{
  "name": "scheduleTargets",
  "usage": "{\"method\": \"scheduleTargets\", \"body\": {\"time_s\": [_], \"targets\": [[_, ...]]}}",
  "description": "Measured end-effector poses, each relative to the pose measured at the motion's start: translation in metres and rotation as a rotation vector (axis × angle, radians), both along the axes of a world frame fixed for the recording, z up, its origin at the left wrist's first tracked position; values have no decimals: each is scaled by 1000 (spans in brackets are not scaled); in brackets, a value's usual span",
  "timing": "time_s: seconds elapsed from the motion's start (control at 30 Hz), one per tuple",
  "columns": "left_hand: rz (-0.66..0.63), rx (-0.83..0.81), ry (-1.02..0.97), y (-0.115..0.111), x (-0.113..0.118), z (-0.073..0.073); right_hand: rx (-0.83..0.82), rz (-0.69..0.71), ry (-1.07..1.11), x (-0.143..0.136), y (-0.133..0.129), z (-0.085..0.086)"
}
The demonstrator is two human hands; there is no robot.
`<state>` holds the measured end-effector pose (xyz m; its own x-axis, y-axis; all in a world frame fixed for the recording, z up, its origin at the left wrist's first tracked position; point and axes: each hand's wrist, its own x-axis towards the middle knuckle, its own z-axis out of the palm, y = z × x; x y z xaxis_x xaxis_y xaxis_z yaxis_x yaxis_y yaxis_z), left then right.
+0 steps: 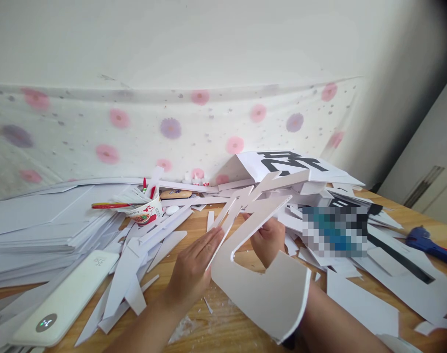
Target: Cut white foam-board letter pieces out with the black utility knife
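A: Left hand?
B: Left hand [196,260], lower centre of the frame. Fingers together, laid along the left edge of a white cut-out [262,294]. Thumb hidden — cannot tell whether it clamps.
A: Right hand?
B: Right hand [269,240], centre, seen past the cut-out's slanting arm. Fingers curled; tips partly covered, so cannot tell what they close on.
A: And the cut-out itself?
B: Centre to lower centre, tilted above the wooden table [168,269]. Broad curved end toward the bottom, narrow arms toward the top.
A: Left side of the frame?
B: Stack of white sheets [43,215] at mid left. Pale power bank [67,301] at lower left, white offcuts [124,274] beside it. Paper bowl [146,213] left of centre, pens standing in it, scissors [109,206] with red-and-yellow handles sticking out leftward.
A: Right side?
B: Blue glue gun [427,242] near the right edge. Sheet with black lettering [289,165] right of centre — flowered cloth [209,130] hanging behind.
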<state>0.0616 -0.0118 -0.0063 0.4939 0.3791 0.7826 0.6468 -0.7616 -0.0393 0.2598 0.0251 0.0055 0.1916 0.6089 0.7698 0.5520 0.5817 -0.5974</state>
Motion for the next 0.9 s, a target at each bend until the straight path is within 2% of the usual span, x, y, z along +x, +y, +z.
{"method": "scheduleTargets", "body": {"time_s": [0.07,0.1,0.27,0.37,0.73,0.9], "targets": [[38,0,-8,2,-2,-2,-67,76,64,-1,1,1],[71,5,-15,3,-4,-3,-127,156,124,-2,2,2],[229,93,-30,18,-20,-10,-572,752,684,-3,7,9],[292,126,-36,26,-29,-12,-704,963,832,-2,7,12],[266,148,-19,21,-24,-7,-939,1143,560,-14,-7,6],[247,165,-35,18,-21,-3,-879,1170,541,-19,-8,5]]}}
